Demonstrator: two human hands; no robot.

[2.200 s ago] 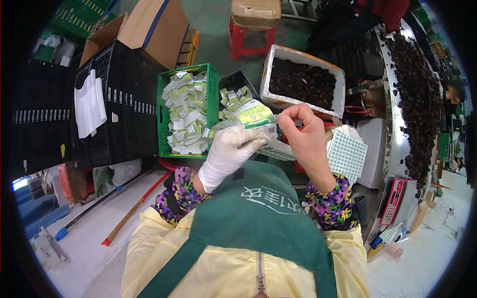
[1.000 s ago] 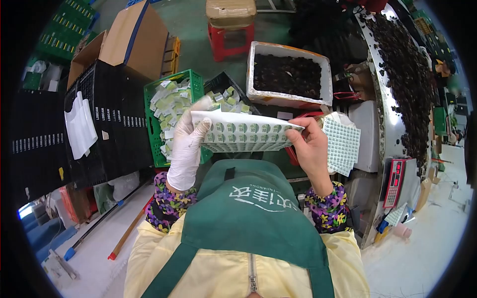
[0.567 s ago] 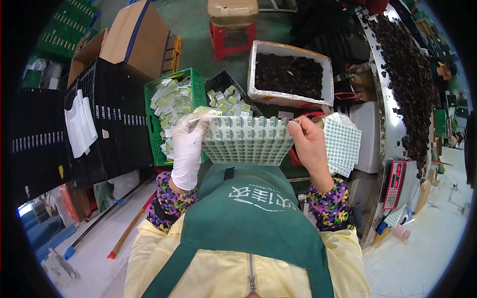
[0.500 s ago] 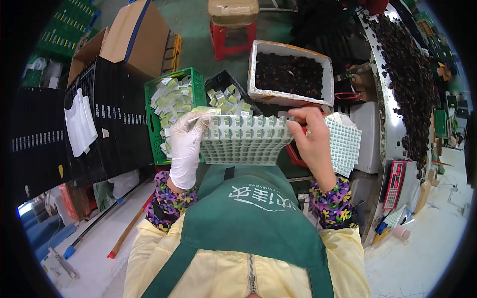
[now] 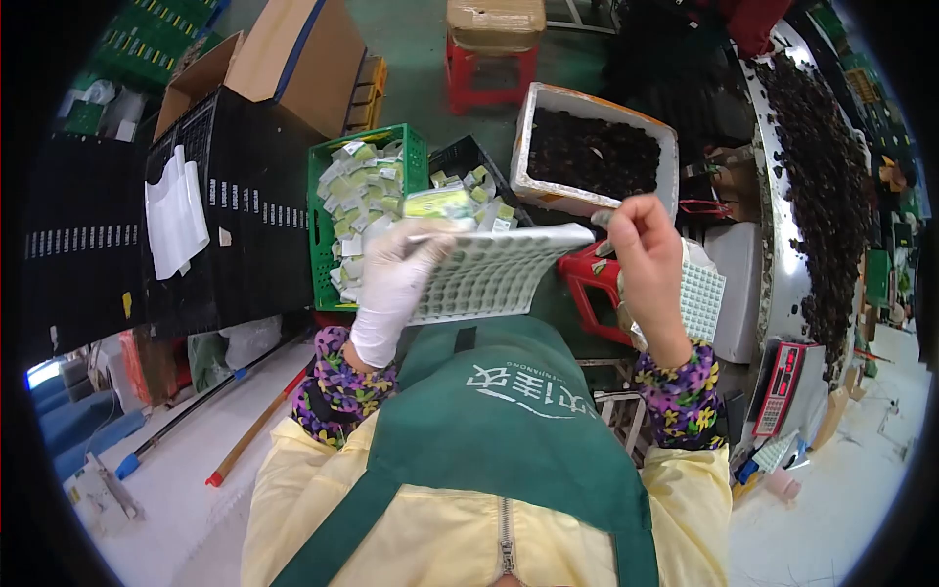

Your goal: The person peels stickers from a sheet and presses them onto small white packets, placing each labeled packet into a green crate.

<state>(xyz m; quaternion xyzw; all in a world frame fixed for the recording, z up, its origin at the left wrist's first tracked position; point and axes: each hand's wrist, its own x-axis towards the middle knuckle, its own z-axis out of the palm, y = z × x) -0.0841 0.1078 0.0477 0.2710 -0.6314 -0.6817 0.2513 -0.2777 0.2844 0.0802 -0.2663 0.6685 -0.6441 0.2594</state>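
Note:
My left hand (image 5: 396,293), in a white glove, grips the left end of a sheet of round green-and-white stickers (image 5: 489,272). A green-and-white packet (image 5: 440,203) shows at the top of that same hand. My right hand (image 5: 648,269), bare, is raised beyond the sheet's right end, apart from it. Its thumb and fingertips pinch a small sticker (image 5: 603,221). Past the sheet, a green crate (image 5: 321,196) holds many similar packets, with a black crate (image 5: 501,181) of packets beside it.
A white foam box (image 5: 521,147) of dark pieces stands ahead. Under my right hand are a red stool (image 5: 593,293) and another sticker sheet (image 5: 702,298). Right: a metal table (image 5: 782,264) with dark pieces and a red scale (image 5: 780,389). Left: black crates (image 5: 235,210) and a cardboard box (image 5: 313,68).
My right hand has come away from the sheet's right end, with a small sticker in its fingers. The sheet has tilted, and a packet now shows at my left hand. The view has shifted slightly.

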